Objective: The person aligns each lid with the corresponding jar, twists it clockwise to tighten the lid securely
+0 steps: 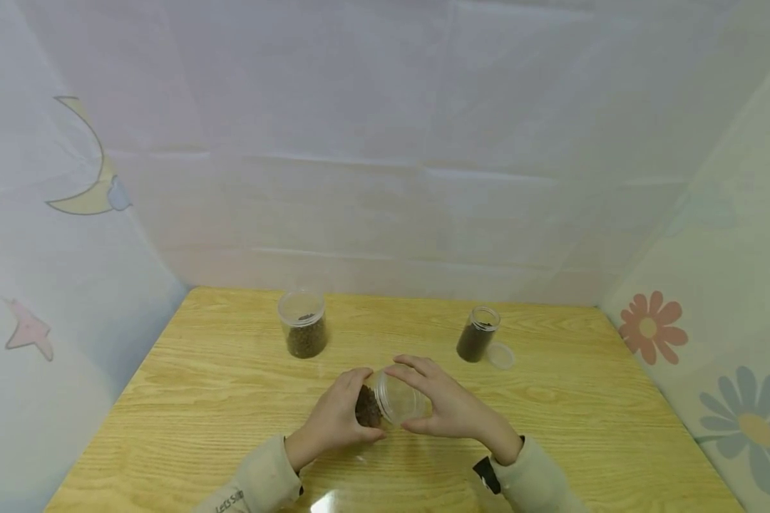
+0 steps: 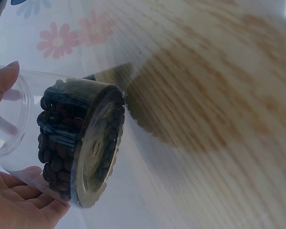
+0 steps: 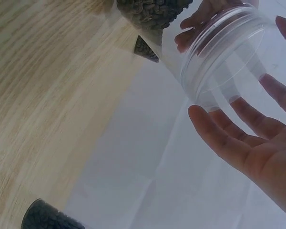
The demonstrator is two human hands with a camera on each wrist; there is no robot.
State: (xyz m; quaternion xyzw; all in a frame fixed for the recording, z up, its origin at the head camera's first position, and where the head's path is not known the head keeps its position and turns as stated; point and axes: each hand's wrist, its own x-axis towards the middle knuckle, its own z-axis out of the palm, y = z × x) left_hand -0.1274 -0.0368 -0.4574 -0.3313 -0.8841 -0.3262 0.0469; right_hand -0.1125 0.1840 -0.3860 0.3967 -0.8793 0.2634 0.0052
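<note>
Between my hands, a clear plastic jar point(image 2: 62, 138) is tipped on its side, dark brown beans gathered at its base end. My left hand point(image 1: 338, 411) grips it round the beans' end, thumb and fingers on opposite sides, also visible in the left wrist view. At the clear ringed end point(image 3: 224, 52), my right hand point(image 1: 445, 402) curls its fingers and thumb round the plastic. Whether that end carries a separate lid, I cannot tell. The jar is held just over the wooden table point(image 1: 218, 399).
A wide clear jar point(image 1: 306, 338), partly filled with dark beans, stands at the back left. Further right is a narrower jar point(image 1: 475, 340) with dark contents and a small round clear lid point(image 1: 501, 356) lying beside it. Pale cloth point(image 1: 385, 214) hangs behind the table.
</note>
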